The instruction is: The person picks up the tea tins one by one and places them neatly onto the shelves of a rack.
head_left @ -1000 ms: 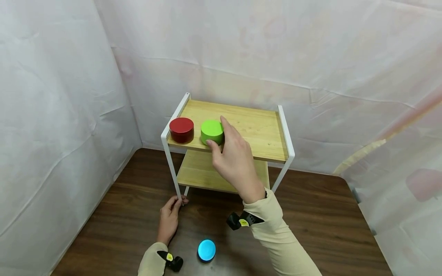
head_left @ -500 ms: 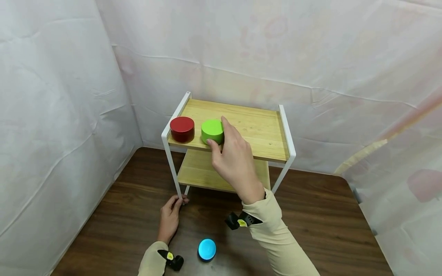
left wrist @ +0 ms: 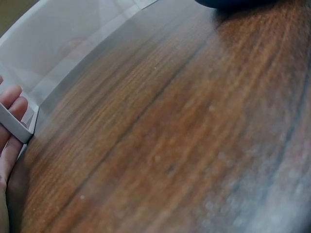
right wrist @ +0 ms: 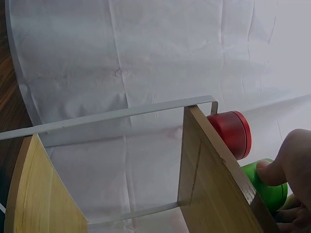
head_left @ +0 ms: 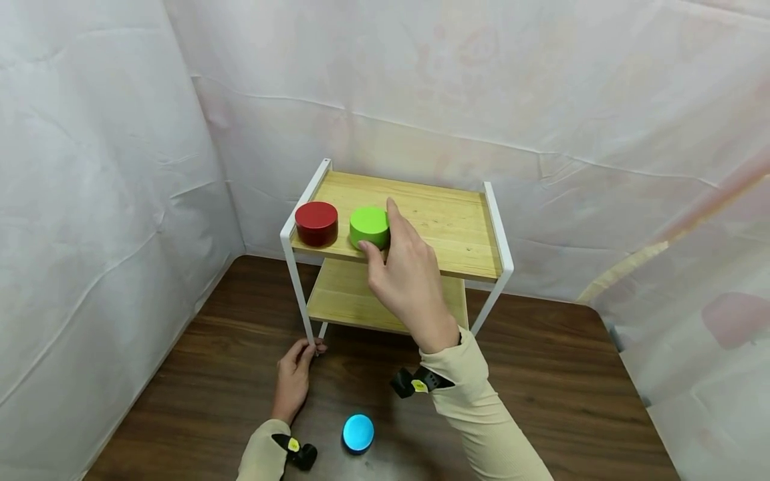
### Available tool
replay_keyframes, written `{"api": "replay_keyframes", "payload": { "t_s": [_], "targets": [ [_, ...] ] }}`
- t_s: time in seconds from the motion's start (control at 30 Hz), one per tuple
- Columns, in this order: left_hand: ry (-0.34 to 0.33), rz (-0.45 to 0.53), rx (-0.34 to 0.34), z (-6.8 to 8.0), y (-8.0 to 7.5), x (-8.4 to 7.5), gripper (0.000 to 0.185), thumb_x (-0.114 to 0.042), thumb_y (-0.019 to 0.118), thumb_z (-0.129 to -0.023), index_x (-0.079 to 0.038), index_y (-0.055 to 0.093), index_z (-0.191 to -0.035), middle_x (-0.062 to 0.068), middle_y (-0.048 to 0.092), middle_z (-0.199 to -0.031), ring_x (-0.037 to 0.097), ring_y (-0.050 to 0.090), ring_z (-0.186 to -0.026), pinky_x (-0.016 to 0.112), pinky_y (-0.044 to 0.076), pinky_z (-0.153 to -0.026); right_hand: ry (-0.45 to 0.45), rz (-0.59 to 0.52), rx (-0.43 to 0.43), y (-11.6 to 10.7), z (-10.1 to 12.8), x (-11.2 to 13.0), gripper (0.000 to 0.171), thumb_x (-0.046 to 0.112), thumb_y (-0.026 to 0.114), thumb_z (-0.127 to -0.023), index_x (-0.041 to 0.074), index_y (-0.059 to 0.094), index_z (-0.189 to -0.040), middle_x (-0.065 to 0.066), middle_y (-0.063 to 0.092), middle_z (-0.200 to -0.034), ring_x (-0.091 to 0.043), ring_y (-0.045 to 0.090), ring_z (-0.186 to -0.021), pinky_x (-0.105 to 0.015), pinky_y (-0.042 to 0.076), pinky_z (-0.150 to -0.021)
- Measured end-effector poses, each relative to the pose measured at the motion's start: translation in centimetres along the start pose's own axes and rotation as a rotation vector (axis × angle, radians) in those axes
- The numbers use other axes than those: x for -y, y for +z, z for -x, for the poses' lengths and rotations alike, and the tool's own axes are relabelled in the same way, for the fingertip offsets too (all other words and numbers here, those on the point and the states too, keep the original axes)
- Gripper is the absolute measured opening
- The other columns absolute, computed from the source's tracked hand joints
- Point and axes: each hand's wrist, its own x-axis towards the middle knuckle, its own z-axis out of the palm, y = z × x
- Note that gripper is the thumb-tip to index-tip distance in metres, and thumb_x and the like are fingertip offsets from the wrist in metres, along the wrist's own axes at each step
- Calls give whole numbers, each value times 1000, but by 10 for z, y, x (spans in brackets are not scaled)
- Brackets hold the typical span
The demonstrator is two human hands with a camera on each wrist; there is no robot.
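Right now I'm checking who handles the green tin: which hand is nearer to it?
Right. The right hand grips the green tin on the top shelf; the left hand is down on the table, holding the rack's front leg.

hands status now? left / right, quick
Left hand: grips the shelf rack's front-left leg at its foot.
Right hand: thumb and fingers curled round the green cylinder on the top shelf.

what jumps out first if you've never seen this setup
The right hand grips a green tin on the top shelf of a small rack, beside a red tin. The left hand holds the rack's front leg, and a blue disc lies on the table.
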Motion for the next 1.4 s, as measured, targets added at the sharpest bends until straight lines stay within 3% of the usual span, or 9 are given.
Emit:
{"api": "replay_keyframes", "payload": {
  "t_s": [0.33, 0.67, 0.87, 1.03, 1.27, 1.4],
  "targets": [
    [-43, -9, -29, 1, 5, 0, 25, -11, 54, -111, 4, 73, -116, 22, 77, -113, 25, 73, -109, 16, 54, -93, 25, -64, 7, -9, 8, -4, 84, 26, 76, -100, -1, 29, -165, -14, 57, -156, -28, 60, -140, -49, 48, -117],
    [-53, -28, -10, 5, 3, -37, 27, -11, 53, -111, 9, 71, -116, 26, 76, -114, 27, 72, -110, 20, 56, -94, 18, -121, 19, -18, 25, -7, 83, 20, 76, -99, 6, 29, -167, -11, 52, -161, -24, 51, -149, -47, 41, -124],
    [-57, -42, -22, 0, 3, -16, 28, -10, 50, -112, 7, 71, -120, 24, 76, -115, 28, 72, -112, 20, 55, -95, -36, -138, -8, -21, 36, -9, 79, 15, 76, -99, 10, 34, -165, -7, 51, -163, -21, 50, -150, -47, 44, -121],
    [-24, -46, -14, -3, 0, 0, 28, -16, 52, -112, 1, 72, -120, 16, 78, -113, 17, 73, -109, 17, 54, -94, -73, -179, -32, -20, 43, -12, 74, 10, 75, -98, 7, 39, -163, -8, 54, -159, -22, 53, -147, -45, 45, -121],
    [-54, -28, -19, 0, 1, -33, 28, -10, 52, -112, 9, 70, -118, 24, 76, -112, 25, 72, -109, 22, 56, -95, -160, -273, -45, -16, 58, -14, 71, 3, 74, -97, 6, 42, -161, -10, 57, -157, -22, 55, -145, -39, 46, -120],
    [-68, -34, -19, -1, 2, -23, 27, -10, 52, -112, 10, 70, -118, 26, 76, -113, 29, 71, -111, 25, 57, -95, -211, -359, -34, -9, 71, -21, 72, -3, 73, -96, 5, 42, -161, -11, 54, -160, -25, 54, -147, -34, 44, -121]
  ]
}}
